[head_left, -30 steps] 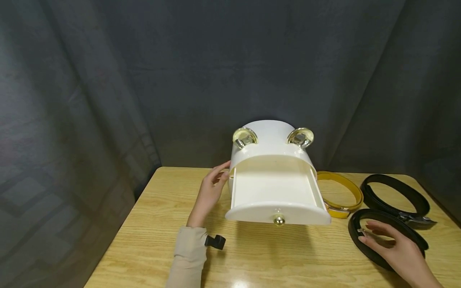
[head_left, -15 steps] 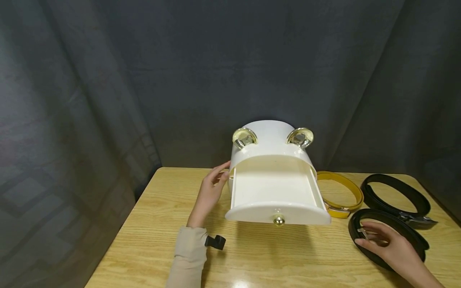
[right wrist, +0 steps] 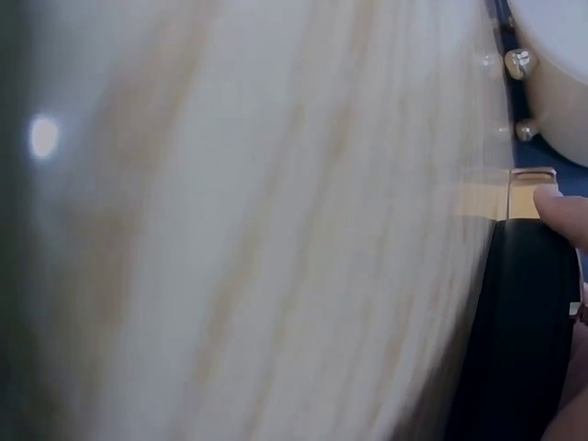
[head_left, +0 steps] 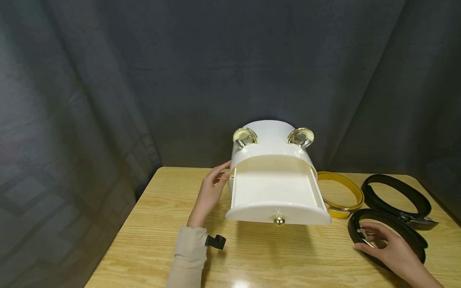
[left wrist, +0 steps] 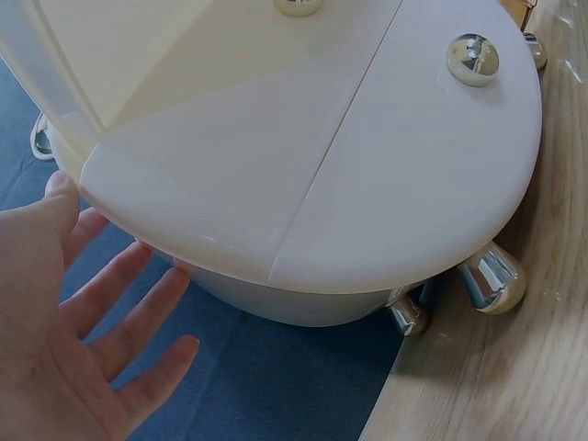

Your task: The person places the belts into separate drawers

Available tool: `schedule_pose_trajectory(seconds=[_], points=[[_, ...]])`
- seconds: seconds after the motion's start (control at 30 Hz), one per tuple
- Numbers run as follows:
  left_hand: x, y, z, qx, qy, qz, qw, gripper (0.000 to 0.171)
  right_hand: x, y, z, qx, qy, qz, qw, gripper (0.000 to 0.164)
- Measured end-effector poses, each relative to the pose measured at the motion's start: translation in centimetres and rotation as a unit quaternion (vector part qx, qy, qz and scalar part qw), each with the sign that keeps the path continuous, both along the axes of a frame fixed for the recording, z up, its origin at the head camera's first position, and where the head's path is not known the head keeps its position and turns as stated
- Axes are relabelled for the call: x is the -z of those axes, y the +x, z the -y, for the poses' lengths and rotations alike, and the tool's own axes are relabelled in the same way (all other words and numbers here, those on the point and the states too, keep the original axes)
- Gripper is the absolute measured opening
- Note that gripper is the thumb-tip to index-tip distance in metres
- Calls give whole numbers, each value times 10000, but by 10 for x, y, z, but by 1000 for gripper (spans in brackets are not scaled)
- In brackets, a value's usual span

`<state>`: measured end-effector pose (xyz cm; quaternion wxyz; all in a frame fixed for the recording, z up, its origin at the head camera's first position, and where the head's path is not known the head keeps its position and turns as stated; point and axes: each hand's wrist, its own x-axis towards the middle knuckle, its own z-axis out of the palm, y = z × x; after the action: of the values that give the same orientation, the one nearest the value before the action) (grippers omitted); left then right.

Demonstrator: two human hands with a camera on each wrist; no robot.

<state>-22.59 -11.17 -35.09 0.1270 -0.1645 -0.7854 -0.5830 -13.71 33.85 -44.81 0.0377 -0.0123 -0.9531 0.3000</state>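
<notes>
A white rounded storage box (head_left: 268, 134) with two gold ear-shaped pieces stands on the table, its upper drawer (head_left: 277, 188) pulled out and bare inside. My left hand (head_left: 210, 192) rests its fingertips on the box's left side; the left wrist view shows the fingers (left wrist: 138, 322) spread and fairly straight along the curved wall. At the right, a rolled black belt (head_left: 354, 224) lies on the table. My right hand (head_left: 392, 246) pinches its near left side by the metal buckle (head_left: 365, 238), thumb outside and fingers inside the loop. In the right wrist view the thumb (right wrist: 565, 211) touches the belt's edge.
A coiled yellow belt (head_left: 343, 186) lies just right of the box. Behind the held belt is another black belt (head_left: 399, 188) with a buckle. The wooden table (head_left: 151, 240) ends at a dark curtain (head_left: 201, 80).
My right hand has shifted slightly on the black belt, its thumb now at the outer edge, and more of the buckle shows. The left hand and the box stay still.
</notes>
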Motion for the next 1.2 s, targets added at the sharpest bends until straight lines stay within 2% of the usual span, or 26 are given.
schedule_pose_trajectory(seconds=[0.27,0.5,0.7,1.03,1.2], points=[[0,0,0,-48,-11,47,10000,37,-6,-2,-1,0,-12,584,9983,83],[-1,1,0,-60,-50,88,9999,36,-8,-2,-3,47,43,789,9969,75],[-1,2,0,-65,-64,81,9999,37,-8,2,-5,137,44,1119,9936,76],[-3,3,-1,-90,-86,144,9998,37,-12,13,-12,319,-68,1147,9929,79],[-2,2,-1,-93,-94,169,9998,37,-15,17,-17,367,-71,989,9944,80]])
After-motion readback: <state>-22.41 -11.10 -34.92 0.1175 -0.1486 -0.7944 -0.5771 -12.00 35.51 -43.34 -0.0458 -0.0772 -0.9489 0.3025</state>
